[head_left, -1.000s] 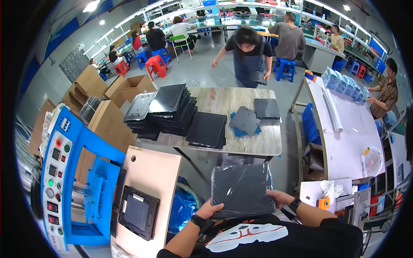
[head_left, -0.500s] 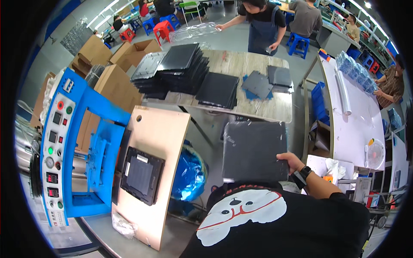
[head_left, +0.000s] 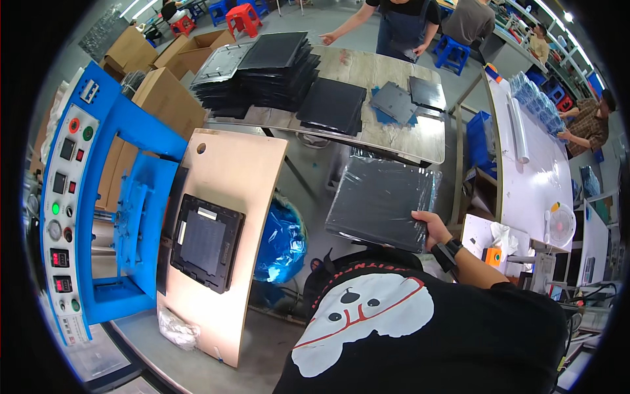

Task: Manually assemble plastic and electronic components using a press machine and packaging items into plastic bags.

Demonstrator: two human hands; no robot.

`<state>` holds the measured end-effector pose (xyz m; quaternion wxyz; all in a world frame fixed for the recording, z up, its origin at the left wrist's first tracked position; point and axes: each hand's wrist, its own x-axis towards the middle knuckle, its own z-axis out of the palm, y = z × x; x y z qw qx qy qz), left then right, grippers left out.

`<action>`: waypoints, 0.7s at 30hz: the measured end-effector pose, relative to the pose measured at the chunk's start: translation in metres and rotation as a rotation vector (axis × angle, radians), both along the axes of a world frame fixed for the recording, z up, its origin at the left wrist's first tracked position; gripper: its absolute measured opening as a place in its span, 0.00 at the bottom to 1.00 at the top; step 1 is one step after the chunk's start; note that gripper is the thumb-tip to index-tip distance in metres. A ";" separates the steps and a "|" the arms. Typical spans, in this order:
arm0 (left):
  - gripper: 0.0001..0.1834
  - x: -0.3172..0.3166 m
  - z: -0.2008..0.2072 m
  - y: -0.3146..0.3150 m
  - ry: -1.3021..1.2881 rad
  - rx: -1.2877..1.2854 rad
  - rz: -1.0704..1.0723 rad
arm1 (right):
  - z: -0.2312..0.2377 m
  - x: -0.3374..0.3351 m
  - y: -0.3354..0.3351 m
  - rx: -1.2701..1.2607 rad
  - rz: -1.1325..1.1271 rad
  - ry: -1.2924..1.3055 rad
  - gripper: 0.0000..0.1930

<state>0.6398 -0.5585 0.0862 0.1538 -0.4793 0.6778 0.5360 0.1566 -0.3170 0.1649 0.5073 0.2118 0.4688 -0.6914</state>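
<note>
My right hand (head_left: 432, 226) grips the near right corner of a flat stack of black panels wrapped in clear plastic film (head_left: 380, 200), held level in front of my chest. A dark watch sits on that wrist. My left hand is not visible; my black shirt and the stack cover where it might be. To the left lies a tan board (head_left: 230, 164) with a black square fixture (head_left: 207, 241) set in it, fixed to a blue press machine (head_left: 141, 217).
A wooden table (head_left: 400, 141) ahead carries stacks of black panels (head_left: 269, 69); a person in an apron (head_left: 400, 20) stands behind it. Cardboard boxes (head_left: 164, 98) sit far left, a blue plastic bag (head_left: 282, 240) below the board, a white table (head_left: 535, 171) on the right.
The view has swung down and left, bringing the blue press and tan board to the middle. The wrapped stack now sits to the right, and my left hand has gone out of sight.
</note>
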 end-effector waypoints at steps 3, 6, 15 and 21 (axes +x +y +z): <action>0.15 0.010 0.007 0.019 -0.021 -0.045 -0.029 | -0.017 -0.002 0.000 0.019 0.017 -0.044 0.19; 0.14 0.042 0.028 0.039 -0.092 -0.087 -0.047 | 0.011 -0.001 -0.009 -0.064 0.037 -0.045 0.21; 0.12 0.047 0.053 0.045 -0.151 -0.184 -0.237 | 0.021 0.010 -0.035 -0.137 0.101 0.042 0.18; 0.11 -0.030 0.076 -0.010 0.182 -0.481 -0.178 | 0.055 0.028 -0.066 -0.222 0.234 0.052 0.20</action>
